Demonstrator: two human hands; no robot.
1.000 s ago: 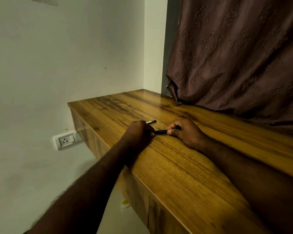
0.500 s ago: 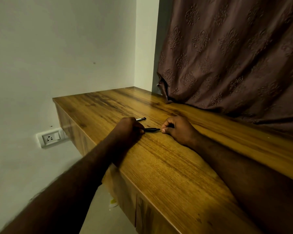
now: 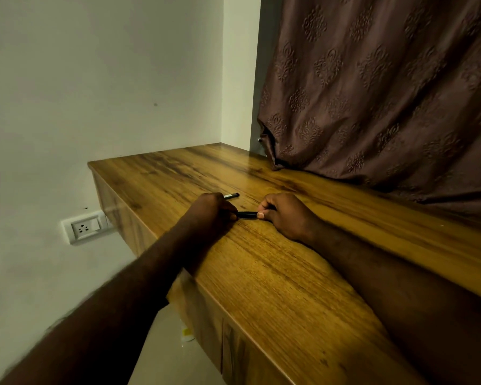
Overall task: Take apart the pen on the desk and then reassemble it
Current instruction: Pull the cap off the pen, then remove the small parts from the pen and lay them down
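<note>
I see both hands low on the desk (image 3: 275, 287). Left hand (image 3: 210, 211) and right hand (image 3: 282, 213) each pinch one end of the black pen barrel (image 3: 246, 215), held level just above the wood. A second thin pen piece (image 3: 232, 195) lies just behind left hand. Curtain (image 3: 386, 93) drapes onto the desk's far edge.

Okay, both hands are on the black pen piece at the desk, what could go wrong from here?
1. The thin pen part lies loose on the desk just behind the left hand; a nudge could roll it away.
2. The left hand and right hand pinch only the ends of the black pen piece, so a hard pull might make it slip.
3. The hands work close to the desk's front edge; a dropped part could fall to the floor.
</note>
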